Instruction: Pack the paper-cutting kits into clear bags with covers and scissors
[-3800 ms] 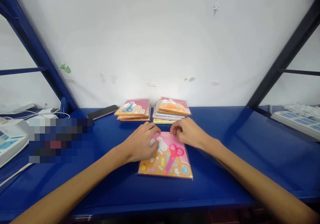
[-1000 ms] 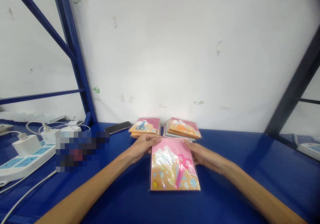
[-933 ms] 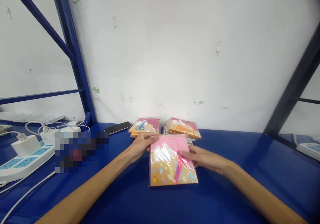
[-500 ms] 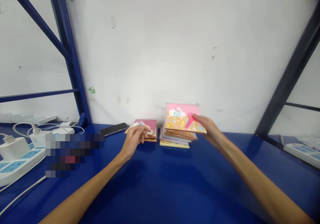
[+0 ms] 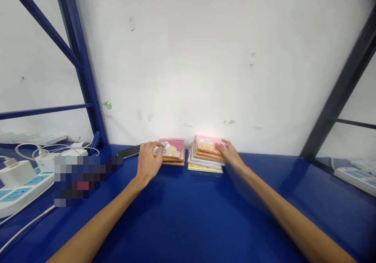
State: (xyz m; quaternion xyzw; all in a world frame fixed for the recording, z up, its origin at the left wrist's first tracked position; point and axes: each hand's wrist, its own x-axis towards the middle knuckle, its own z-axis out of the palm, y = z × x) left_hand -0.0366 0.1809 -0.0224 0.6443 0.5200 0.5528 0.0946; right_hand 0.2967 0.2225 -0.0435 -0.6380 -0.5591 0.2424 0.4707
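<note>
Two low stacks of flat, shiny-wrapped illustrated packets stand side by side against the wall. On top of the left stack lies a maroon packet (image 5: 176, 147) with a cartoon picture. My left hand (image 5: 149, 159) is at its left edge, fingers bent and closed on that edge. A pink packet (image 5: 204, 142) with an orange, dotted picture tops the taller right stack (image 5: 205, 167). My right hand (image 5: 233, 157) grips its right side, thumb over the top; the other fingers are partly hidden behind it.
A dark phone (image 5: 129, 152) lies behind my left hand. White power strips (image 5: 29, 188) with plugged-in chargers and cables fill the left side, beside a pixelated patch. Blue frame posts (image 5: 85, 78) rise on the left, and a dark post (image 5: 337, 86) on the right.
My right hand has lowered the pink packet from above onto the right stack, lining it up with those below. My left hand has shifted left, from atop the maroon packet to its left edge.
</note>
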